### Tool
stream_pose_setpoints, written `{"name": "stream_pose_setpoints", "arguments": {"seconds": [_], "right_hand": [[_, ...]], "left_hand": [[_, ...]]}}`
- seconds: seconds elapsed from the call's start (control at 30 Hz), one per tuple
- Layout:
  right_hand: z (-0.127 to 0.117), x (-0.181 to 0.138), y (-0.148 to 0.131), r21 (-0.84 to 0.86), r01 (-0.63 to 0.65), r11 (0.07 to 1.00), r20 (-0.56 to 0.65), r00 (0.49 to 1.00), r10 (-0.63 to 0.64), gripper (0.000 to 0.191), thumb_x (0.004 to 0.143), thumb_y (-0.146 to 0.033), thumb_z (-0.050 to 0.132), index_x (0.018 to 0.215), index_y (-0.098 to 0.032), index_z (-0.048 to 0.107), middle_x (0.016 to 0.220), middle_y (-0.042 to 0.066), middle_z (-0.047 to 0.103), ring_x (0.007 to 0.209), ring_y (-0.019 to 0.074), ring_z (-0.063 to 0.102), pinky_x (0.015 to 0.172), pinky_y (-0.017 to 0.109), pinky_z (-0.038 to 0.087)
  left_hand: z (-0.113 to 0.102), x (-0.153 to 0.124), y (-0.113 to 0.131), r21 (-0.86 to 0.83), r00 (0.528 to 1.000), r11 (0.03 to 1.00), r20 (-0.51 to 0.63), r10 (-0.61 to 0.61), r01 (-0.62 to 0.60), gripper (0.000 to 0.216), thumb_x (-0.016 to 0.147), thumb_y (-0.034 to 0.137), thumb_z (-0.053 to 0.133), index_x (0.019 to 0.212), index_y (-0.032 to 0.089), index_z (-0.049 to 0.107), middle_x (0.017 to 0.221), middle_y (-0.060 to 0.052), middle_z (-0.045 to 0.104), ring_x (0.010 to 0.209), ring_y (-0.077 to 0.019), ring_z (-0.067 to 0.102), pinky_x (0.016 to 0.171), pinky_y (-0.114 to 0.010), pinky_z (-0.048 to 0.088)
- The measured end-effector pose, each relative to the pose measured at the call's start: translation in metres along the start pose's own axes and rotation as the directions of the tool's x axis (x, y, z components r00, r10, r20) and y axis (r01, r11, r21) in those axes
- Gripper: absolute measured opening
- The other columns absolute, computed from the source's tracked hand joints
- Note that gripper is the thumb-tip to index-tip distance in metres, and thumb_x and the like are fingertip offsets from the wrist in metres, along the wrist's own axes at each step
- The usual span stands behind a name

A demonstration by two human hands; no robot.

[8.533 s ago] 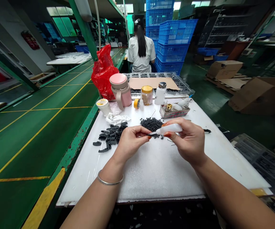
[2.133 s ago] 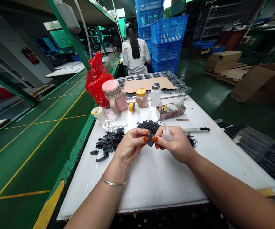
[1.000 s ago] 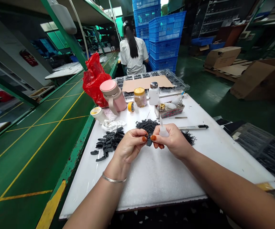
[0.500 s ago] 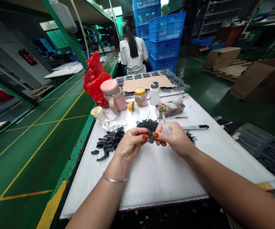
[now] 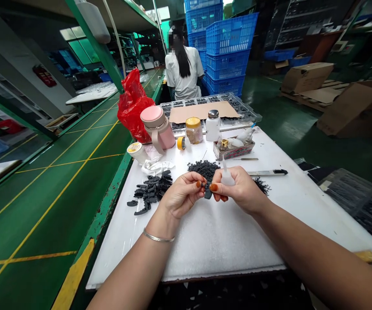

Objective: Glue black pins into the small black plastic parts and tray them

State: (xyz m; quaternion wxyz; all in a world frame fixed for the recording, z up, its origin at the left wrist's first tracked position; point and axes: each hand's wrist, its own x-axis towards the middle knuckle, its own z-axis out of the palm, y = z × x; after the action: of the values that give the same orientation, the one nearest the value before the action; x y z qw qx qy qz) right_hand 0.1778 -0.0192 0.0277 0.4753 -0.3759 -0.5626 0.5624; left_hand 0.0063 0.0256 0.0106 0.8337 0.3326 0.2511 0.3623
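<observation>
Over the white foam mat (image 5: 224,241), my left hand (image 5: 181,196) and my right hand (image 5: 237,189) meet, both pinching a small black plastic part (image 5: 208,191) between the fingertips. My right hand also grips a small white squeeze bottle (image 5: 227,176), its nozzle pointing up. Just behind the hands lies a heap of tiny black parts (image 5: 203,168). A pile of larger curved black pieces (image 5: 150,191) lies to the left of my left hand. A silver bangle circles my left wrist.
At the back of the table stand a pink flask (image 5: 158,125), a yellow-lidded jar (image 5: 194,129), a white bottle (image 5: 212,125), a tape roll (image 5: 181,142), a small tray of bottles (image 5: 234,148) and a red bag (image 5: 132,103). A knife (image 5: 268,173) lies right. A person sits beyond.
Both hands stay together pinching the black part; the bottle, which lay sideways with its nozzle at the part 8.5 s ago, now stands nozzle-up in my right hand. The view shifted slightly.
</observation>
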Motion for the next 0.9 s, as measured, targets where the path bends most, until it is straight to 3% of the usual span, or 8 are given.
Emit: {"name": "stream_pose_setpoints", "arguments": {"seconds": [0.3,0.5,0.73,0.9], "right_hand": [[0.001,-0.001,-0.001,0.022,-0.006,1.000,0.043,0.999,0.005,0.039,0.069,-0.048,0.076,0.063,-0.013,0.061,0.052,0.001,0.058,0.046,0.0078,0.045,0.043,0.020,0.033],[0.001,0.000,0.000,0.034,-0.011,0.999,0.027,1.000,0.010,0.041,0.069,-0.049,0.076,0.063,-0.013,0.060,0.051,0.001,0.058,0.045,0.0079,0.045,0.043,0.020,0.033],[-0.009,0.007,0.006,0.092,0.052,0.994,-0.073,0.996,-0.046,0.035,0.073,-0.044,0.075,0.066,-0.013,0.059,0.056,0.001,0.060,0.049,0.0080,0.047,0.046,0.020,0.036],[-0.010,0.010,0.007,0.045,0.049,0.998,-0.174,0.984,-0.041,0.039,0.070,-0.049,0.076,0.067,-0.013,0.060,0.057,0.002,0.061,0.048,0.0088,0.048,0.045,0.021,0.036]], "left_hand": [[-0.002,0.001,-0.003,0.022,0.994,0.997,0.083,-0.076,0.075,0.027,0.056,0.009,0.085,0.068,0.010,0.061,0.070,-0.004,0.063,0.052,-0.0085,0.058,0.046,-0.012,0.047],[-0.001,0.001,-0.002,0.040,0.995,0.997,0.070,-0.069,0.066,0.028,0.057,0.014,0.086,0.067,0.010,0.060,0.068,-0.004,0.063,0.053,-0.0086,0.058,0.048,-0.013,0.046],[0.001,0.001,-0.001,0.124,0.995,0.989,-0.039,0.086,-0.081,0.031,0.070,0.027,0.080,0.094,0.012,0.068,0.076,-0.003,0.064,0.064,-0.0094,0.060,0.063,-0.019,0.055],[0.004,-0.001,0.000,0.293,0.981,0.940,-0.038,0.192,-0.173,0.033,0.072,0.031,0.079,0.098,0.014,0.068,0.085,-0.005,0.067,0.071,-0.0122,0.064,0.063,-0.020,0.055]]}}
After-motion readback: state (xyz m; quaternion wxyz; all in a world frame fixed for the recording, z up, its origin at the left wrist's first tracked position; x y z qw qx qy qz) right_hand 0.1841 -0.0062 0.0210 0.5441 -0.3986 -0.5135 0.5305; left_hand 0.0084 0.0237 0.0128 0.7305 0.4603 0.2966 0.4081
